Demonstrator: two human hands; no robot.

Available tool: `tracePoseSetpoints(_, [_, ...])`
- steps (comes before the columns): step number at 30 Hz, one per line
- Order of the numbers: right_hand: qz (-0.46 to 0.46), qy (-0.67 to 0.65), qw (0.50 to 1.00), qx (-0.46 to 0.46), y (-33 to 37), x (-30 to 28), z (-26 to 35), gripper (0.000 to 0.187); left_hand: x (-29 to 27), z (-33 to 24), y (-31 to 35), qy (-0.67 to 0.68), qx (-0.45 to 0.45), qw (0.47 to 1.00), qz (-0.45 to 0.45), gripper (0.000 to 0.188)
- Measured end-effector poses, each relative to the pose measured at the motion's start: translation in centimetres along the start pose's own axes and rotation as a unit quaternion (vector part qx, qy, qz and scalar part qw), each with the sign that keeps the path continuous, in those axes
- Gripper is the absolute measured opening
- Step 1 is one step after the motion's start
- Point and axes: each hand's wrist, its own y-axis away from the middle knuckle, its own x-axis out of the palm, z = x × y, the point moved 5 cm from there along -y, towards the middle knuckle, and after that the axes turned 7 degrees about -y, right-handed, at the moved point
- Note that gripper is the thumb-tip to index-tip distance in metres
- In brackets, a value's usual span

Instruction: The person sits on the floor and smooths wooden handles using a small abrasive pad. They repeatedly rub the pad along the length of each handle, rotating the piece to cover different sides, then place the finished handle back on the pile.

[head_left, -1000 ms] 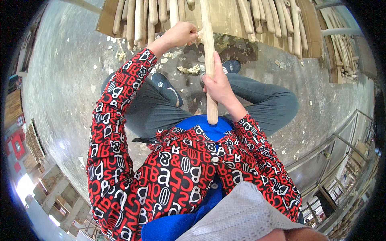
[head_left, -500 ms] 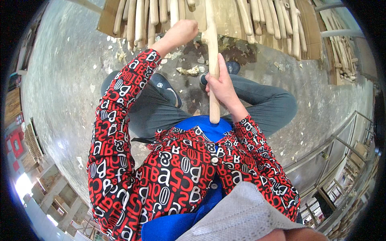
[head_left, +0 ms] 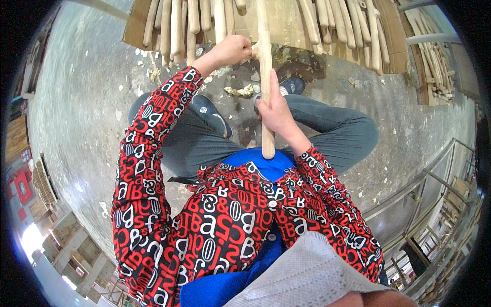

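Observation:
A long, pale wooden stick [head_left: 265, 61] stretches away from my lap, its rounded near end resting by the blue cloth at my waist. My right hand [head_left: 279, 110] is wrapped round its lower part, with the thumb across the wood and the index finger lying along it. A short knob sticks out of the stick's left side further up. My left hand [head_left: 231, 50] is closed in a fist right at this knob, its fingertips touching or nearly touching it. What those fingers hold, if anything, is hidden.
Several similar wooden sticks [head_left: 220, 23] lie in rows on cardboard [head_left: 396, 43] ahead of me, left and right. More sticks [head_left: 434, 61] are stacked at the far right. Wood shavings [head_left: 239, 91] litter the concrete floor between my feet. A metal frame [head_left: 434, 176] stands at the right.
My left hand has come nearer to me along the stick, down to the knob. The stick has shifted slightly left, with my right hand still round it.

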Motion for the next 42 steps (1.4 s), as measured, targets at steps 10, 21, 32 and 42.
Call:
tracePoseSetpoints(10, [0.020, -0.118, 0.988, 0.098, 0.3, -0.9, 2.0, 0.085, -1.9, -1.2, -0.3, -0.186, 0.009, 0.973, -0.139, 0.024])
tracePoseSetpoints(21, [0.023, -0.177, 0.974, 0.137, 0.6, -0.9, 0.8, 0.083, -0.8, -0.6, -0.3, -0.025, -0.005, 0.999, 0.028, 0.032])
tracePoseSetpoints(32, [0.015, -0.167, 0.977, 0.130, 0.5, -1.3, 0.9, 0.084, -1.1, -3.0, 0.2, -0.218, 0.120, 0.960, -0.131, 0.021])
tracePoseSetpoints(42, [0.074, -0.634, 0.754, 0.153, 1.2, -2.5, 0.0, 0.064, -6.2, 2.0, 0.1, 0.062, -0.054, 0.966, -0.246, 0.023])
